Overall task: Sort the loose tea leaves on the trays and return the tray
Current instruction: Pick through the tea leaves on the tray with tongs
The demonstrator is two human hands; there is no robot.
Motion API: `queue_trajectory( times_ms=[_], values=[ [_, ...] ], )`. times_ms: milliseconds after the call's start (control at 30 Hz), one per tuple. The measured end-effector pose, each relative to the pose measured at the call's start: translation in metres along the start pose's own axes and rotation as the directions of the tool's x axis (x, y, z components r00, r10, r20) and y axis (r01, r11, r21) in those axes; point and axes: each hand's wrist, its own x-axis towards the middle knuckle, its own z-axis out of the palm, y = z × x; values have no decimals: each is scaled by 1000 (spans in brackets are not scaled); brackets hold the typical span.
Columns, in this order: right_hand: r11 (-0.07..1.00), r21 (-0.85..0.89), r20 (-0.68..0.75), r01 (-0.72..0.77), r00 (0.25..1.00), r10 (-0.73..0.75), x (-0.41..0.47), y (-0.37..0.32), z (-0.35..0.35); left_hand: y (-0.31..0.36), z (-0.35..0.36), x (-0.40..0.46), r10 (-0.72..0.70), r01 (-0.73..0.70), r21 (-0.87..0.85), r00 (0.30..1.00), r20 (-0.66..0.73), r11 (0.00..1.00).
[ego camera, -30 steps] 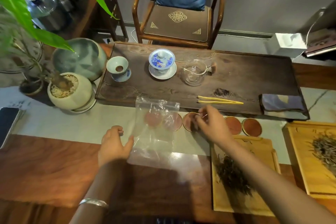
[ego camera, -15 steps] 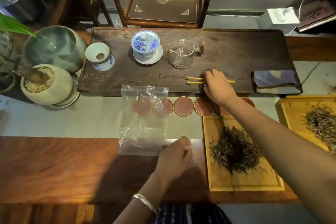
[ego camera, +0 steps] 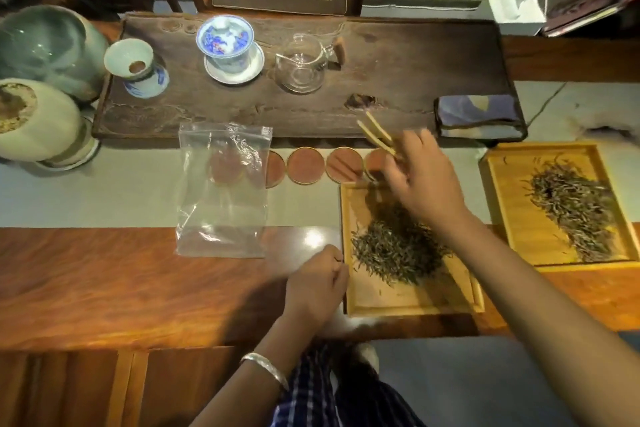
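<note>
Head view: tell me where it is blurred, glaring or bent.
Head view: the right hand and its bamboo tweezers are smeared by motion; a bright glare spot sits on the polished table beside the plastic bag; the left hand casts a soft shadow; wide-angle bending curves the dark tea board edges.

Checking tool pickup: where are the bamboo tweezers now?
Head view, right of centre: the bamboo tweezers are held in the right hand, above the coasters and the near tea tray.
</note>
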Motion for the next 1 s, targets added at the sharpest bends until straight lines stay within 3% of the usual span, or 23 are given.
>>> queue_trajectory(
  times_ms=[100, 200, 400, 633, 867, 1000],
  values=[
    [993, 86, 40, -86, 996, 82, -81, 14, -18, 7, 17, -14, -17, 7, -74, 990, -138, 997],
    [976, 160, 105, -150, 985, 134, -150, 27, -21, 8, 36, -22, 5, -14, -33, 967, -254, 999],
    [978, 166, 108, -128, 988, 111, -194, 33, -2, 9, 60, -27, 1, -8, -14, 889, -458, 1000],
    [997, -40, 29, -62, 998, 63, -163, 38, 23, 3, 69, -25, 17, -24, -8, 868, -496, 1000],
    [989, -73, -63, -130, 990, 126, -150, 50, 33, 3, 70, -25, 27, -33, -4, 867, -498, 999],
    [993, -112, -34, -43, 999, 39, -157, 42, 31, 2, 71, -25, 22, -23, 3, 871, -490, 1000]
  ],
)
